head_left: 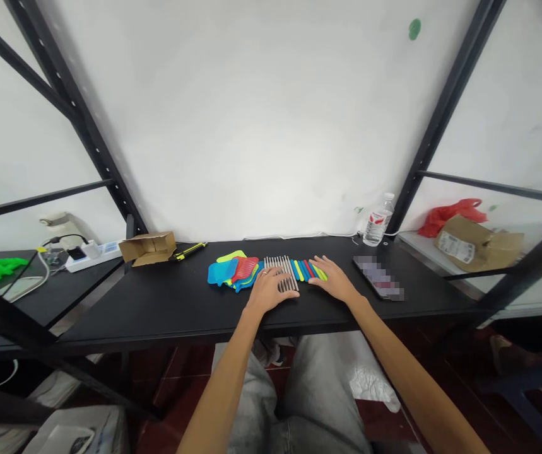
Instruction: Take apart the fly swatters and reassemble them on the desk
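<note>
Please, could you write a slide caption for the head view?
Left hand over silvery rods, right hand at coloured bars, with flat coloured pieces piled alongside on a black table.

It looks like a small workshop or packing corner, though a storeroom is possible. Black metal posts [96, 142] with punched holes, like shop shelving, rise at ten and two o'clock, framing a plain black tabletop [157, 302] against a bare, marked white wall [271, 113]. Like metal sticks [277, 260] and coloured sticks [301, 271] lie in rows near the centre. An open carton [159, 247] and a power strip [106, 253] sit at nine o'clock, a labelled cardboard box [481, 243] at three. Dark red tiles [176, 372] show at seven.
</note>
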### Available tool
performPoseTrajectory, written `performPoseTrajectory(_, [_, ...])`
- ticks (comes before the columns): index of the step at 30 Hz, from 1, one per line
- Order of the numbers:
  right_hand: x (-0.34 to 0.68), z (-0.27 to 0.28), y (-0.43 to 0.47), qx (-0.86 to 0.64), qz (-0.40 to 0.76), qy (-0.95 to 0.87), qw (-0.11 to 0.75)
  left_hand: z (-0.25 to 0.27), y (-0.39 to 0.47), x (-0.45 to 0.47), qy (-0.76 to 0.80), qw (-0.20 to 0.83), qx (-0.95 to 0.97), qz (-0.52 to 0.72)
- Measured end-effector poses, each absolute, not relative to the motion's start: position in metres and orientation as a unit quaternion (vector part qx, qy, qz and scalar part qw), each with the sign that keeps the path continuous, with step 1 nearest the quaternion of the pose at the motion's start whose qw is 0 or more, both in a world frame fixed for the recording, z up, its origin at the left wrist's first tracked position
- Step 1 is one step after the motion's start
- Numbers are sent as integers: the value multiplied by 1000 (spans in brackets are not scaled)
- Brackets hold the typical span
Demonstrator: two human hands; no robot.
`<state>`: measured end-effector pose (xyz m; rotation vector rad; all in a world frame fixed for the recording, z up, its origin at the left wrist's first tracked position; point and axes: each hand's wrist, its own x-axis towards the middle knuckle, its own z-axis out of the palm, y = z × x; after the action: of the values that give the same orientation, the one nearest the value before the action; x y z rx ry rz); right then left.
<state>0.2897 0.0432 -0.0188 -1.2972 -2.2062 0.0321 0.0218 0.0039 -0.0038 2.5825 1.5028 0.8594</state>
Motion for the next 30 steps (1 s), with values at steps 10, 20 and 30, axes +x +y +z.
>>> performPoseTrajectory(10, [321, -25, 31, -461, 95, -829, 304, -6, 4, 22, 490, 25, 824, 284])
performPoseTrajectory(20, [314, -29, 43, -500, 27, -808, 311, -8, 7, 21, 473, 24, 833, 286])
performPoseTrajectory(30, [326, -31, 42, -443, 101, -810, 369, -9, 6, 21, 470, 22, 833, 292])
